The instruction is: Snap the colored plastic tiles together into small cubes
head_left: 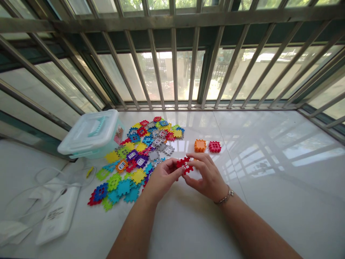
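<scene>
Between both hands, above the white tiled surface [258,158], is a red interlocking plastic building piece [184,165] with notched edges and openings. My left hand [165,176] pinches its left side between thumb and fingers. From the right, my right hand [203,176] grips the same piece, fingers over its top edge and thumb below. Whether it is one tile or a few joined is hard to tell. Just beyond the hands sit an orange block of notched tiles [200,145] and a red one [215,146]. Left of my hands spreads a heap of colourful notched tiles [140,147], partly hidden by my left hand.
A lidded clear and teal plastic box [90,135] stands behind the heap on the left. A white power bank-like slab [58,216] with cables [40,171] lies at the lower left. Metal window bars [174,68] border the far edge.
</scene>
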The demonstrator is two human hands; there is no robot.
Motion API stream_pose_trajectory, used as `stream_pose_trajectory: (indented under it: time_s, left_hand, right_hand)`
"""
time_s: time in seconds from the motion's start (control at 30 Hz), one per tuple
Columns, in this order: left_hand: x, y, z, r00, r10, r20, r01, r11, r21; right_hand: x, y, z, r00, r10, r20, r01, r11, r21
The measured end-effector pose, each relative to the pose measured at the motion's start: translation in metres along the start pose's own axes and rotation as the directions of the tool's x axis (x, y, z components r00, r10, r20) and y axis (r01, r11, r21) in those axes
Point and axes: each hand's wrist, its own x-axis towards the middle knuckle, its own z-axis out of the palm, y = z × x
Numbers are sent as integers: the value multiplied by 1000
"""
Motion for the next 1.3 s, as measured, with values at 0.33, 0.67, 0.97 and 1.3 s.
stream_pose_trajectory:
  time_s: [0.33, 0.67, 0.97, 1.3]
  left_hand:
    - [-1, 0, -3, 1000, -17, -4, 17, 997, 71]
    - [1, -4, -2, 990, 7, -140, -5, 1000, 11]
    - [-1, -2, 0, 973, 18, -230, -15, 1000, 14]
    - [-1, 0, 1, 967, 42, -252, -27, 998, 60]
  right_hand:
    - [-1, 1, 1, 1000, 14, -21, -13, 1000, 17]
    - [1, 12, -14, 991, 50, -122, -58, 996, -63]
    - [-21, 95, -49, 852, 474, -221, -523, 772, -361]
    - [-33, 115, -45, 810, 559, -177, -581, 724, -373]
